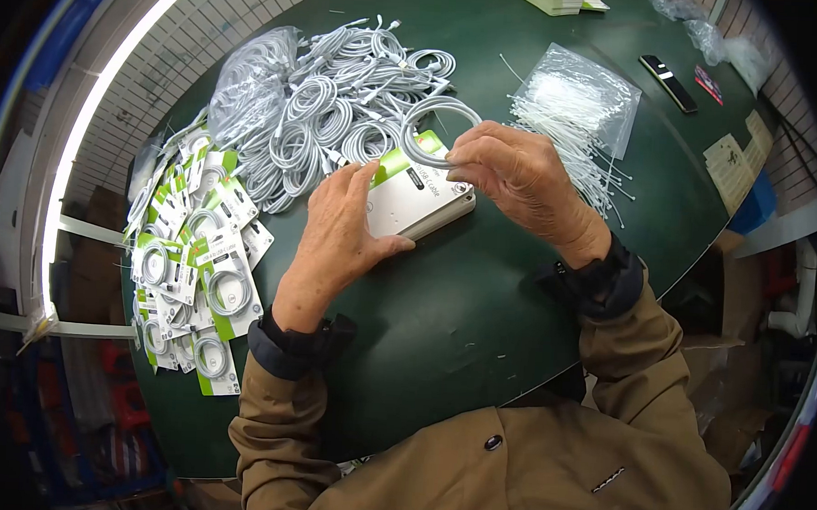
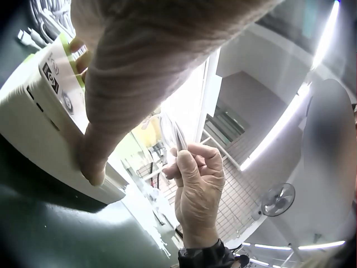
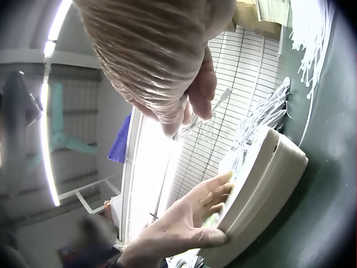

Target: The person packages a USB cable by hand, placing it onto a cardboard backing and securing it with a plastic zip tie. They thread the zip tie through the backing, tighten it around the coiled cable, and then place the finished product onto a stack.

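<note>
My right hand (image 1: 526, 183) pinches a coiled white cable (image 1: 410, 127) between thumb and fingers, raised over a stack of printed cards (image 1: 413, 203). In the left wrist view the loop (image 2: 167, 131) stands up from the fingertips. White cards with a green band and "USB-C Cable" print make up the stack. My left hand (image 1: 335, 224) rests spread at the stack's left end, thumb along the near side and fingers toward the far side. The right wrist view shows this hand (image 3: 187, 220) against the stack's side (image 3: 262, 195).
Beyond the stack lies a heap of coiled cables (image 1: 328, 115) with a clear plastic bag (image 1: 252, 80). Carded cables (image 1: 198, 264) pile up at the left. Thin white ties (image 1: 569, 116) spill from a bag at the right. A phone (image 1: 669, 82) lies on the green table (image 1: 460, 321).
</note>
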A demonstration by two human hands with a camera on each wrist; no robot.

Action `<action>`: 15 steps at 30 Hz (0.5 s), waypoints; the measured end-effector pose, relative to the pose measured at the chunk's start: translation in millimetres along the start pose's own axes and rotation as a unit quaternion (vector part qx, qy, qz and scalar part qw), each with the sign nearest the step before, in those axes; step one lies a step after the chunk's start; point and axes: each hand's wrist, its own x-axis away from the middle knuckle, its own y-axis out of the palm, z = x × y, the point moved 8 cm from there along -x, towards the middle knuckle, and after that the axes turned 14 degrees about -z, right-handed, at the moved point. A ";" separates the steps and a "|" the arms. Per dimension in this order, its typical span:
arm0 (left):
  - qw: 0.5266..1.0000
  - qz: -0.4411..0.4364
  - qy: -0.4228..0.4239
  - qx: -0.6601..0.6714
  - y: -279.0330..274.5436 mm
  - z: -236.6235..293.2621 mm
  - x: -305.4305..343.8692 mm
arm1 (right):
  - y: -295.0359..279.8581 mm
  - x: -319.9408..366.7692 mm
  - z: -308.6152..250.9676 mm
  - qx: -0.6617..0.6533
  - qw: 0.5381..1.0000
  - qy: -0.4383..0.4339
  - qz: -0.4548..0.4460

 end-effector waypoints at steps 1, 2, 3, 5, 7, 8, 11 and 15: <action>1.000 0.000 0.004 -0.002 1.2 -4.2 0.6 | -0.1 0.5 0.7 -0.002 1.000 0.002 0.004; 1.000 0.004 0.020 0.010 -2.2 -2.1 1.5 | -0.5 1.1 1.4 -0.008 1.000 0.010 0.003; 0.999 0.008 0.036 0.023 -5.4 -0.2 2.0 | -0.8 1.7 2.6 -0.014 1.000 0.019 0.003; 0.998 0.007 0.051 0.041 -6.9 -1.7 -0.1 | 2.7 3.9 8.2 -0.033 0.999 0.026 -0.003; 0.995 0.016 0.087 0.046 -1.1 -9.6 -0.6 | 2.7 6.5 9.3 -0.013 1.000 0.016 0.017; 0.995 0.006 0.083 0.051 3.0 -17.3 3.0 | 3.5 7.0 12.9 0.000 1.000 0.015 0.018; 0.998 -0.033 0.057 -0.010 14.8 -37.6 12.3 | 13.0 7.7 13.8 0.024 0.999 0.022 0.021; 0.990 0.022 0.115 -0.080 -4.8 4.0 14.0 | 17.5 10.2 17.0 0.059 0.997 0.031 0.033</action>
